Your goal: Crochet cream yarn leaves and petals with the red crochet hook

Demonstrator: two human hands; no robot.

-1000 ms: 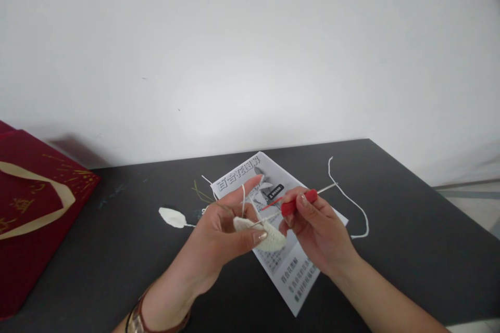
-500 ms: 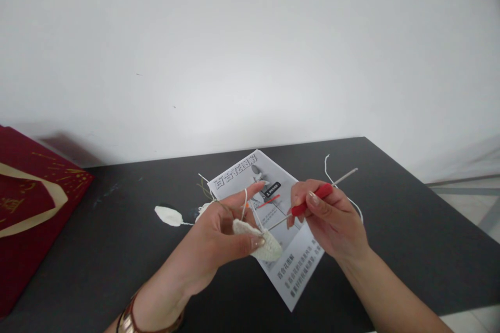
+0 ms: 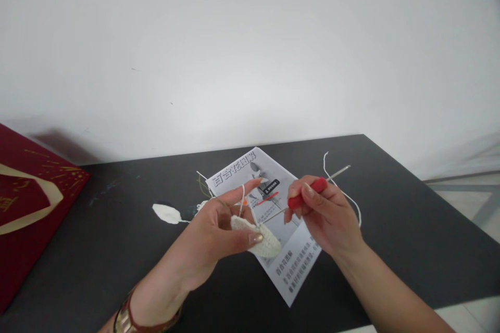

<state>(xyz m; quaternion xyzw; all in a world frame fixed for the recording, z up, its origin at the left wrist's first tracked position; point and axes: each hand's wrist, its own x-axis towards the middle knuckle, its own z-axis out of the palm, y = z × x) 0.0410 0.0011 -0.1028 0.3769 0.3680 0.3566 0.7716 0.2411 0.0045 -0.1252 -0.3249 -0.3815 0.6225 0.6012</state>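
Note:
Between thumb and fingers, my left hand (image 3: 219, 231) pinches a white crochet piece (image 3: 267, 243). White yarn (image 3: 242, 197) loops over its raised index finger and runs down to the piece. My right hand (image 3: 328, 218) grips the red handle of a crochet hook (image 3: 308, 193), whose metal shaft points left and meets the upper edge of the piece. Whether the tip sits inside a stitch is too small to tell. Both hands are above a printed sheet (image 3: 300, 265) with a flower picture and text.
A white crocheted petal (image 3: 166, 213) with a yarn tail lies left of my left hand on the dark table (image 3: 117, 250). A red gift bag (image 3: 35, 208) stands at the left edge. Loose white yarn (image 3: 353, 203) curves behind my right hand. A white wall (image 3: 250, 52) rises behind.
The hook's shaft has shifted slightly left relative to the crochet piece, with its tip still at the edge. The whole view has shifted a little; both grips stay the same.

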